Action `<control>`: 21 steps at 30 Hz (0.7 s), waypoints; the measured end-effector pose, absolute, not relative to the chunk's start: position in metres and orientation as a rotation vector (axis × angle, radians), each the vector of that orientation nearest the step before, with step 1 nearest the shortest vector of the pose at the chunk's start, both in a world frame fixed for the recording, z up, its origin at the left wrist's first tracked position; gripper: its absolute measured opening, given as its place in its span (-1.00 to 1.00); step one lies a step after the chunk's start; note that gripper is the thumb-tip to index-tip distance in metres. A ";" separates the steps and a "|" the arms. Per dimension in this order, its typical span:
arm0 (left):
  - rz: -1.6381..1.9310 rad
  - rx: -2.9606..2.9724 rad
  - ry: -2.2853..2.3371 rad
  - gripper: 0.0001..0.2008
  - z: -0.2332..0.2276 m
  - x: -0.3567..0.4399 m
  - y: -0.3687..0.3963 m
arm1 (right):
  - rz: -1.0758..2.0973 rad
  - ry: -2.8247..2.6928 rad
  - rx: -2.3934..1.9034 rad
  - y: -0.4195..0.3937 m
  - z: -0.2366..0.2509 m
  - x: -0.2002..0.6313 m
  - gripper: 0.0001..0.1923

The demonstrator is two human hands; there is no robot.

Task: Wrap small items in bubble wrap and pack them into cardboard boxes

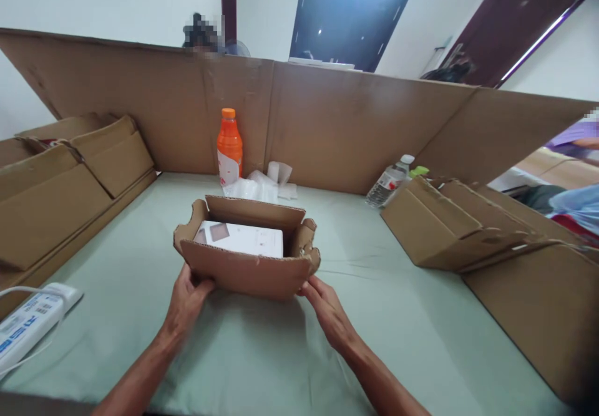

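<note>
A small open cardboard box [248,274] is in the middle of the table, its top flaps standing up. Inside it lies a white carton [255,239] with a greyish square printed on top. My left hand [185,297] grips the box's lower left corner, thumb along the front. At the lower right corner, my right hand [325,307] holds the box with its fingers against the side. Parts of the fingers on both hands are hidden behind the box. Whether the box rests on the table or is slightly raised, I cannot tell.
Behind the box stand an orange bottle [229,145] and crumpled clear plastic [257,186]. A clear water bottle [389,181] leans at the right beside cardboard boxes [430,222]. More boxes [51,198] and a power strip [35,322] are at left. A cardboard partition [337,129] borders the back.
</note>
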State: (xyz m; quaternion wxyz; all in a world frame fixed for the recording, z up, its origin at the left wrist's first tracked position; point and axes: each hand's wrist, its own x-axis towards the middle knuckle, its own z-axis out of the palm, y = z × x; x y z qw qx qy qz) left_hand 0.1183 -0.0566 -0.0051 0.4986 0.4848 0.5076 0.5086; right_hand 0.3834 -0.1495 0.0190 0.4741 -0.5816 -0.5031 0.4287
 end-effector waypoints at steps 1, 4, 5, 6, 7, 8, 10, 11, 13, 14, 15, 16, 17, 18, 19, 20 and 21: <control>1.265 1.170 1.236 -0.57 -0.006 0.116 -0.047 | 1.075 -1.239 -1.384 -0.137 0.018 0.381 -0.48; 1.365 1.153 1.285 -0.58 -0.014 0.106 -0.025 | 1.163 -1.276 -1.276 -0.102 0.012 0.374 -0.46; 1.390 1.145 1.306 -0.59 -0.017 0.102 -0.020 | 1.185 -1.310 -1.262 -0.092 0.010 0.373 -0.47; 1.408 1.135 1.324 -0.60 -0.021 0.098 -0.017 | 1.190 -1.352 -1.267 -0.082 0.009 0.373 -0.49; 1.417 1.120 1.336 -0.59 -0.024 0.094 -0.016 | 1.178 -1.396 -1.287 -0.072 0.009 0.375 -0.53; 1.420 1.105 1.340 -0.59 -0.027 0.091 -0.015 | 1.143 -1.429 -1.316 -0.062 0.011 0.379 -0.57; 1.403 1.086 1.338 -0.57 -0.032 0.088 -0.016 | 1.021 -1.451 -1.378 -0.036 0.017 0.390 -0.63; 1.394 1.087 1.341 -0.57 -0.033 0.088 -0.017 | 0.954 -1.446 -1.400 -0.020 0.021 0.396 -0.65; 1.375 1.107 1.365 -0.56 -0.034 0.090 -0.017 | 0.833 -1.439 -1.434 0.019 0.032 0.407 -0.68; 1.367 1.117 1.383 -0.56 -0.035 0.092 -0.017 | 0.775 -1.443 -1.452 0.042 0.036 0.410 -0.69; 1.360 1.121 1.403 -0.56 -0.035 0.093 -0.017 | 0.721 -1.451 -1.469 0.066 0.041 0.411 -0.71; 1.351 1.120 1.424 -0.57 -0.035 0.094 -0.017 | 0.671 -1.459 -1.486 0.090 0.044 0.410 -0.71; 1.342 1.115 1.441 -0.57 -0.036 0.095 -0.016 | 0.626 -1.466 -1.503 0.113 0.045 0.407 -0.71; 1.334 1.109 1.455 -0.56 -0.037 0.095 -0.016 | 0.588 -1.473 -1.518 0.134 0.045 0.402 -0.69; 1.325 1.107 1.465 -0.56 -0.039 0.095 -0.015 | 0.556 -1.480 -1.531 0.153 0.044 0.397 -0.67; 1.315 1.109 1.474 -0.55 -0.041 0.094 -0.015 | 0.533 -1.486 -1.541 0.169 0.041 0.391 -0.67; 1.303 1.114 1.482 -0.55 -0.043 0.093 -0.014 | 0.517 -1.493 -1.548 0.181 0.038 0.385 -0.70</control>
